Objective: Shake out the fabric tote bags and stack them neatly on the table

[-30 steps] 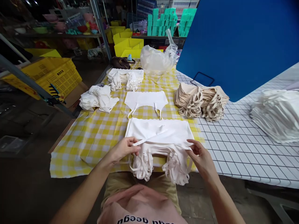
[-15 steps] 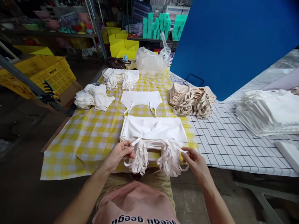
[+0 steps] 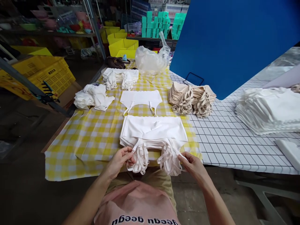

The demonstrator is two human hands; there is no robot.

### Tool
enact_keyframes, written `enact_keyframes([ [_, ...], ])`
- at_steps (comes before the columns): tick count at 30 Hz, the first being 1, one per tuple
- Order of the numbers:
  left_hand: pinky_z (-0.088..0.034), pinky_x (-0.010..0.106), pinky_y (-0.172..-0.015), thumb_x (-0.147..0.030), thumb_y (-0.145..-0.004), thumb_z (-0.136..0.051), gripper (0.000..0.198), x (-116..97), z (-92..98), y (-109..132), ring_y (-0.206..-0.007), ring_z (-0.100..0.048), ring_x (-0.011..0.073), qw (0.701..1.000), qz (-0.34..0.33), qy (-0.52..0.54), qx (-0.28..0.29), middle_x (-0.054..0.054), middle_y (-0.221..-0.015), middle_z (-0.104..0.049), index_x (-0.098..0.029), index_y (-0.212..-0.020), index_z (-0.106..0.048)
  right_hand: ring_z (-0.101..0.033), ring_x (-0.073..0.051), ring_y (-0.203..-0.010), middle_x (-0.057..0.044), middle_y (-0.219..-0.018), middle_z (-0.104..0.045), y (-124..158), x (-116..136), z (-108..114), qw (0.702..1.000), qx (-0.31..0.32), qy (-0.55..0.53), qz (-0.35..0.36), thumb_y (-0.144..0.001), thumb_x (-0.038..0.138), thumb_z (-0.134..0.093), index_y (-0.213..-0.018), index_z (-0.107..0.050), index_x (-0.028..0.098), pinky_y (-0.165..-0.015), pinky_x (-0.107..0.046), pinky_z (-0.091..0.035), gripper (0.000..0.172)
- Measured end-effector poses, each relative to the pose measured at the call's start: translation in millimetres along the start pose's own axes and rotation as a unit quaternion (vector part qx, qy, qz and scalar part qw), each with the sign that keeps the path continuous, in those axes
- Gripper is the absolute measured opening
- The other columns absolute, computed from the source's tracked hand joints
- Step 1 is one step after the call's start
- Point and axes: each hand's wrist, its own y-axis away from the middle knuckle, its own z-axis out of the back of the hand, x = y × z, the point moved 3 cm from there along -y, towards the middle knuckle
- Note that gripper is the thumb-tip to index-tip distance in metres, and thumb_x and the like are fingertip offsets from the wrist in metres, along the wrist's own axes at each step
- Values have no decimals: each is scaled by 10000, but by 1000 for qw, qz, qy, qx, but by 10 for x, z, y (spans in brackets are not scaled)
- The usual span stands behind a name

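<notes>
A stack of white strapped garments lies on the yellow checked cloth just in front of me, its straps hanging over the table's near edge. My left hand pinches a white strap at the stack's left bundle. My right hand pinches a strap at the right bundle. A single white garment lies flat just beyond the stack.
A beige garment stack sits right of centre. More white piles: far centre, crumpled left, large right. A plastic bag, a blue board and yellow crates surround the table.
Both hands slid down the straps toward the table's near edge, from the top of the stack to the hanging strap bundles. The view shifted slightly.
</notes>
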Motion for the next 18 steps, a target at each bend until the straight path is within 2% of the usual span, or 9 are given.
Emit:
enact_keyframes([
  [5, -455, 225, -577, -444, -618, -674, 384, 27, 30, 45, -558, -547, 100, 1000, 8, -10, -9, -24, -574, -578, -155, -801, -498, -259, -64, -453, 73, -520, -298, 90, 44, -18, 997, 71, 36, -19, -706, 550, -534, -608, -421, 194, -415, -205, -223, 386],
  [7, -454, 240, -586, -423, -651, -629, 321, -2, 69, 41, -558, -546, 110, 997, -15, -72, -11, -16, -588, -583, -156, -791, -521, -332, -81, -472, 53, -532, -386, 124, 84, 35, 993, 93, 71, -5, -713, 536, -534, -634, -482, 188, -431, -212, -276, 360],
  [9, -442, 243, -591, -386, -699, -564, 239, -103, 151, 15, -583, -555, 125, 977, -77, -194, -49, 0, -624, -603, -158, -772, -560, -460, -124, -553, 6, -618, -530, 109, 122, 168, 992, 64, 108, 11, -688, 529, -556, -714, -571, 187, -482, -232, -361, 344],
  [10, -436, 244, -597, -358, -724, -530, 204, -182, 200, -7, -607, -564, 134, 954, -115, -263, -85, 7, -653, -617, -164, -770, -575, -516, -154, -617, -23, -690, -590, 76, 138, 260, 992, 29, 122, 16, -670, 533, -566, -767, -604, 189, -517, -248, -399, 360],
  [12, -433, 252, -626, -304, -764, -473, 168, -370, 288, -75, -667, -584, 152, 890, -174, -383, -173, 13, -716, -640, -182, -793, -587, -574, -205, -711, -68, -790, -647, -45, 171, 452, 988, -54, 144, 21, -640, 550, -566, -834, -631, 189, -571, -283, -444, 415],
  [14, -435, 267, -668, -264, -793, -446, 163, -565, 326, -191, -720, -595, 168, 825, -205, -469, -242, 23, -766, -648, -189, -837, -583, -593, -224, -718, -82, -793, -659, -232, 221, 597, 979, -119, 163, 33, -641, 555, -538, -840, -632, 184, -591, -309, -458, 431],
  [16, -434, 280, -712, -245, -815, -440, 168, -735, 305, -355, -783, -595, 181, 769, -221, -530, -280, 47, -832, -646, -177, -877, -581, -594, -219, -681, -79, -767, -656, -457, 303, 662, 968, -162, 185, 52, -656, 532, -506, -845, -629, 182, -597, -322, -456, 416],
  [18, -431, 292, -754, -254, -834, -443, 184, -855, 248, -543, -858, -586, 197, 727, -221, -577, -299, 77, -917, -634, -156, -914, -577, -590, -210, -667, -81, -776, -653, -679, 409, 659, 953, -200, 214, 73, -665, 490, -483, -831, -633, 178, -625, -329, -449, 384],
])
